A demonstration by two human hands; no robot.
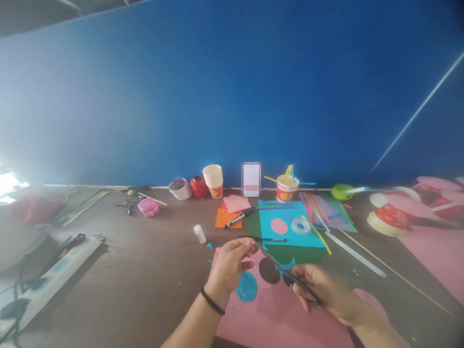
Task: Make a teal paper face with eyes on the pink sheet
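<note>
My right hand [315,285] grips a pair of dark scissors [270,258] by the handles, blades pointing up and left toward my other hand. With thumb and index finger, my left hand [232,261] pinches what looks like a small pink piece of paper [252,242] at the scissor tips; the fingers hide most of it. Beneath both hands lies a large pink paper sheet [275,319]. On it rest a blue paper circle [246,287] with a mark on it and a dark circle [268,269]. Blue paper scraps [288,265] lie just beyond the scissors.
A blue sheet [268,212] carries a pink circle [279,226], a tape roll [300,226] and a pen [270,239]. A glue stick [199,234] stands left. Behind are paper cups [213,181] and a straw-filled cup [287,188]. A power strip [60,275] lies far left.
</note>
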